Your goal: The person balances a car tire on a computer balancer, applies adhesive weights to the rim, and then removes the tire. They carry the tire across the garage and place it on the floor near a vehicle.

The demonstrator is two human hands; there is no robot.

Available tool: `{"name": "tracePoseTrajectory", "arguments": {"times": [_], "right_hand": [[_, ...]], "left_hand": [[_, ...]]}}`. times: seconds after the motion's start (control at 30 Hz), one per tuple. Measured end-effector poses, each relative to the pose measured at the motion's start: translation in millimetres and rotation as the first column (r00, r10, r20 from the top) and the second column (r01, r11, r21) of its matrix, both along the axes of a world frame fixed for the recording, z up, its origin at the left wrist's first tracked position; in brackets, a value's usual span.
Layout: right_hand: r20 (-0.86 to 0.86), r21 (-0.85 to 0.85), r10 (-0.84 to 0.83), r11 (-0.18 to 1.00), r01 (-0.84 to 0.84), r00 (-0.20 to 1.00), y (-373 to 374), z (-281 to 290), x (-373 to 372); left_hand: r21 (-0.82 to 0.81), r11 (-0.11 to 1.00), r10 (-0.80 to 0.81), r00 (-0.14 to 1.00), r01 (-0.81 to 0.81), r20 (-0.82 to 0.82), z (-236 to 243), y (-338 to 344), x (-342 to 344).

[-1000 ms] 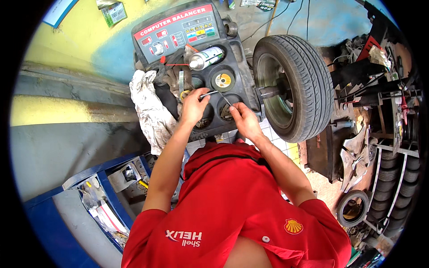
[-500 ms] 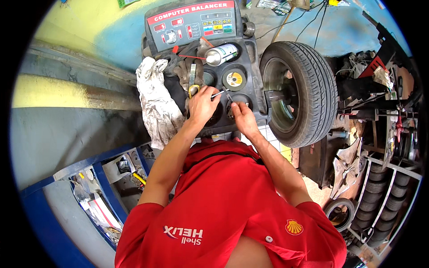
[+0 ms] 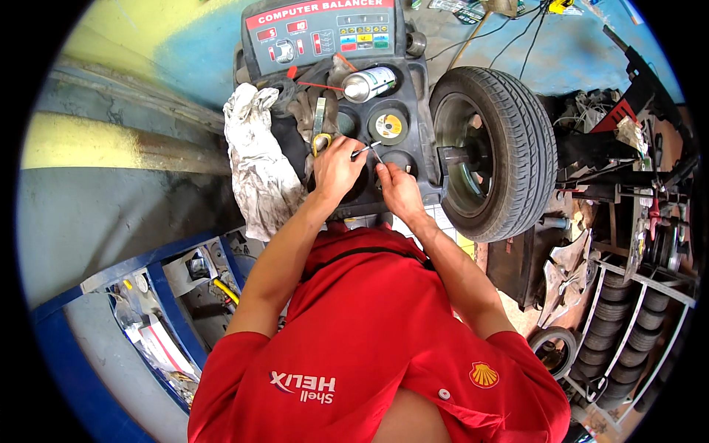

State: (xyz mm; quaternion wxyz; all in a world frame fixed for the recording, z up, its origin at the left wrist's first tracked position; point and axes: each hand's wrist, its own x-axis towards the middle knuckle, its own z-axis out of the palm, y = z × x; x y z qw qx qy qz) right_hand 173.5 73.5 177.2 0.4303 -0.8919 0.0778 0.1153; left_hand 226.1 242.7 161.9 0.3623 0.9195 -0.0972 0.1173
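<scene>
Over the black tray of a wheel balancer (image 3: 432, 159), my left hand (image 3: 337, 171) is closed on a slim, pen-like tool (image 3: 360, 152) with a dark body and a pale tip. My right hand (image 3: 399, 190) pinches a thin greyish strip (image 3: 377, 154), too small to name. The tool's tip meets or crosses the strip's far end; contact is hard to tell. Just beyond them lies a round disc (image 3: 388, 126) with a yellow-orange label in a tray recess. A yellow-handled tool with a flat metal part (image 3: 320, 122) rests beyond my left hand.
A spray can (image 3: 369, 84) with a red straw lies on the tray. Dirty white cloth (image 3: 258, 162) drapes over the left side, near grey gloves (image 3: 301, 111). To the right a tyre on its rim (image 3: 509, 155) is mounted upright. Stacked tyres (image 3: 613, 325) fill a rack at lower right.
Both hands stay close together over the tray. The left-hand tool and the strip have shifted slightly in angle, and the view has moved a little.
</scene>
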Motion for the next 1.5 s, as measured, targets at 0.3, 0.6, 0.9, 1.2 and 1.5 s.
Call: {"name": "tracePoseTrajectory", "arguments": {"times": [0.3, 0.6, 0.9, 1.2, 1.5], "right_hand": [[0.062, -0.227, 0.069, 0.972, -0.053, 0.996, 3.8, -2.2, -1.1], [0.135, -0.492, 0.236, 0.859, -0.141, 0.962, 8.1, -4.3, -2.5], [0.095, -0.495, 0.263, 0.849, -0.184, 0.96, 9.4, -5.3, 2.5], [0.11, -0.508, 0.302, 0.836, -0.207, 0.947, 8.2, -24.1, 5.0], [0.194, -0.459, 0.294, 0.87, -0.178, 0.936, -4.4, -34.5, -11.6]], "left_hand": [[-0.027, 1.0, -0.017, 1.0, 0.016, -0.022, 2.6, 2.1, 0.1], [-0.027, 0.993, -0.115, 0.993, 0.115, 0.0, 1.8, 7.0, 3.0], [-0.054, 0.991, -0.123, 0.992, 0.122, -0.005, 0.1, 7.7, 6.1], [-0.049, 0.99, -0.134, 0.99, 0.131, -0.043, 0.5, 7.8, 6.4], [-0.009, 0.997, -0.079, 0.988, 0.079, -0.133, 5.0, 6.7, 6.4]]}}
